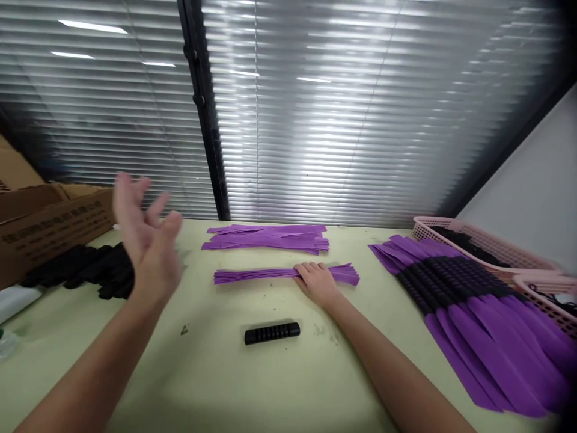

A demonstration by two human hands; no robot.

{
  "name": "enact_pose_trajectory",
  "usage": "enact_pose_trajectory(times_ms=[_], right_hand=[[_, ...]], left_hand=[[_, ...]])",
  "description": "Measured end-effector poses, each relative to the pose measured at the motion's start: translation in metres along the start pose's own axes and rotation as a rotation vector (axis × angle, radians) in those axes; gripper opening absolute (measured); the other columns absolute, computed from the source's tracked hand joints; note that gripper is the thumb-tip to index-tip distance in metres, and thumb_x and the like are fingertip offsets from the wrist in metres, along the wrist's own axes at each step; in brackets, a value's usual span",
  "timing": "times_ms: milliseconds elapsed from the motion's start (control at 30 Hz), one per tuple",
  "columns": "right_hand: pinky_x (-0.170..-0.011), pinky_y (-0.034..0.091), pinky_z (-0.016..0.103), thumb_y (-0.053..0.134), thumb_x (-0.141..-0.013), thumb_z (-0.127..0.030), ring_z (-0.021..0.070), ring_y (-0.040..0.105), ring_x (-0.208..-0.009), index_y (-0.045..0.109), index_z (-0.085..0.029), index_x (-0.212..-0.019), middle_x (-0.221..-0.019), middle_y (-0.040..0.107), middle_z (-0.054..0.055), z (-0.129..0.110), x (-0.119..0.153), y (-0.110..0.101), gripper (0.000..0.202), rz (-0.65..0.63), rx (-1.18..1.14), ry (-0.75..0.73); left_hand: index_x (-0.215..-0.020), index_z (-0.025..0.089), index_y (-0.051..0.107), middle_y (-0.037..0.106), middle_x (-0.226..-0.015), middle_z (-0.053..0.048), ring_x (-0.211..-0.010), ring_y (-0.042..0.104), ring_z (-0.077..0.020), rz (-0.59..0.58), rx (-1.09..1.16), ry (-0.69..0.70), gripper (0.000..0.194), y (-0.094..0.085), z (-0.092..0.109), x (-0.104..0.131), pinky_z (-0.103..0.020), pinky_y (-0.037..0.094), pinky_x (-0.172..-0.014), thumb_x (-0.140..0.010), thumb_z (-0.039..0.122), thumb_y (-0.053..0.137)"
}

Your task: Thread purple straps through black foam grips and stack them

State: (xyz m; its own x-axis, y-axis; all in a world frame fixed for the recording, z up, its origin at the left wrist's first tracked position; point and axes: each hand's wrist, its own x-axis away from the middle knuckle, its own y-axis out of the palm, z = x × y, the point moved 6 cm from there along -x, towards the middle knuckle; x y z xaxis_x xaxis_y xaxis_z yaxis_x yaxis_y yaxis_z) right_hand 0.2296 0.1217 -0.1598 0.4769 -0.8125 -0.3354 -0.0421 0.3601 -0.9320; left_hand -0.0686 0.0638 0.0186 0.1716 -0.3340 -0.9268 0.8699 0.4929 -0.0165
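My left hand is raised above the table at the left, slightly blurred, with its fingers spread and nothing in it. On a fanned bundle of purple strips lies my right hand, its fingers curled over the strips towards their right end. Nearer to me sits a black ribbed grip piece, touched by neither hand. Beyond the bundle is a looser pile of flat purple strips.
Finished-looking purple strips with black ribbed middles overlap in a row at the right. Pink baskets with black items stand behind them. At the left are black pieces and a cardboard box. Blinds rise behind the table.
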Motion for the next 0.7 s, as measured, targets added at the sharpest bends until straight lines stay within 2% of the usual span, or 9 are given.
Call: enact_pose_trajectory(times_ms=[67, 100, 167, 200, 233, 300, 400, 567, 700], right_hand=[[-0.077, 0.03, 0.033, 0.039, -0.097, -0.031, 0.0211, 0.056, -0.094, 0.055, -0.019, -0.11, -0.105, 0.065, 0.008, 0.0, 0.0, 0.0, 0.024, -0.001, 0.002, -0.001], [-0.077, 0.03, 0.033, 0.039, -0.097, -0.031, 0.0211, 0.056, -0.094, 0.055, -0.019, -0.11, -0.105, 0.065, 0.008, 0.001, 0.0, 0.0, 0.024, -0.001, 0.001, -0.001], [-0.077, 0.03, 0.033, 0.039, -0.097, -0.032, 0.0211, 0.056, -0.094, 0.055, -0.019, -0.111, -0.104, 0.065, 0.008, 0.001, 0.0, 0.001, 0.024, -0.002, -0.005, -0.002], [-0.077, 0.029, 0.033, 0.038, -0.097, -0.032, 0.0212, 0.056, -0.093, 0.055, -0.019, -0.111, -0.104, 0.065, 0.008, 0.001, 0.0, 0.001, 0.025, -0.002, -0.008, -0.003], [-0.077, 0.03, 0.033, 0.038, -0.098, -0.033, 0.0212, 0.056, -0.093, 0.055, -0.019, -0.11, -0.104, 0.065, 0.008, 0.002, 0.0, 0.001, 0.025, -0.002, -0.012, -0.004], [-0.077, 0.03, 0.033, 0.036, -0.098, -0.033, 0.0213, 0.056, -0.093, 0.055, -0.019, -0.11, -0.104, 0.065, 0.008, 0.002, 0.0, 0.001, 0.026, -0.006, -0.019, -0.006], [-0.078, 0.03, 0.033, 0.036, -0.098, -0.034, 0.0209, 0.056, -0.094, 0.055, -0.02, -0.111, -0.104, 0.065, 0.008, 0.002, -0.001, 0.001, 0.027, -0.015, -0.029, -0.012], [-0.075, 0.031, 0.033, 0.035, -0.098, -0.04, 0.0211, 0.057, -0.093, 0.055, -0.024, -0.114, -0.104, 0.065, 0.007, 0.009, -0.003, 0.0, 0.031, -0.029, -0.012, -0.007], [-0.072, 0.033, 0.033, 0.035, -0.095, -0.054, 0.0235, 0.059, -0.09, 0.056, -0.022, -0.11, -0.102, 0.066, 0.008, 0.031, 0.0, 0.002, 0.041, -0.065, 0.037, 0.03]], left_hand=[[-0.139, 0.032, 0.033, 0.043, -0.14, -0.006, -0.124, 0.048, -0.0244, -0.254, -0.068, -0.053, 0.053, 0.027, -0.001, 0.018, -0.045, 0.043, -0.101, -0.09, 0.042, 0.051], [-0.134, 0.03, 0.042, 0.049, -0.135, -0.006, -0.12, 0.051, -0.0244, -0.456, -0.182, -0.063, 0.044, 0.046, -0.001, 0.033, -0.044, 0.043, -0.101, -0.091, 0.042, 0.048], [-0.134, 0.026, 0.043, 0.055, -0.132, -0.008, -0.12, 0.051, -0.026, -0.917, -0.331, -0.039, 0.045, 0.083, -0.004, 0.077, -0.044, 0.042, -0.099, -0.093, 0.045, 0.041], [-0.132, 0.025, 0.045, 0.056, -0.13, -0.009, -0.119, 0.052, -0.0269, -1.048, -0.403, -0.008, 0.045, 0.095, -0.009, 0.097, -0.045, 0.04, -0.099, -0.094, 0.047, 0.038], [-0.13, 0.024, 0.047, 0.058, -0.126, -0.01, -0.114, 0.054, -0.0274, -1.117, -0.482, 0.016, 0.045, 0.104, -0.015, 0.113, -0.045, 0.04, -0.098, -0.094, 0.049, 0.037], [-0.126, 0.021, 0.05, 0.062, -0.118, -0.011, -0.107, 0.057, -0.0279, -1.185, -0.622, 0.075, 0.045, 0.114, -0.033, 0.138, -0.045, 0.04, -0.093, -0.093, 0.05, 0.038], [-0.114, 0.019, 0.055, 0.063, -0.105, -0.011, -0.097, 0.059, -0.0259, -1.199, -0.788, 0.135, 0.032, 0.117, -0.061, 0.154, -0.039, 0.041, -0.081, -0.096, 0.038, 0.037], [-0.099, 0.018, 0.058, 0.063, -0.098, -0.01, -0.091, 0.059, -0.0234, -1.23, -0.835, 0.218, 0.027, 0.114, -0.085, 0.154, -0.031, 0.039, -0.07, -0.096, 0.038, 0.039], [-0.097, 0.018, 0.058, 0.064, -0.095, -0.008, -0.087, 0.061, -0.0225, -1.241, -0.809, 0.236, 0.031, 0.109, -0.095, 0.149, -0.03, 0.037, -0.068, -0.095, 0.043, 0.039]])
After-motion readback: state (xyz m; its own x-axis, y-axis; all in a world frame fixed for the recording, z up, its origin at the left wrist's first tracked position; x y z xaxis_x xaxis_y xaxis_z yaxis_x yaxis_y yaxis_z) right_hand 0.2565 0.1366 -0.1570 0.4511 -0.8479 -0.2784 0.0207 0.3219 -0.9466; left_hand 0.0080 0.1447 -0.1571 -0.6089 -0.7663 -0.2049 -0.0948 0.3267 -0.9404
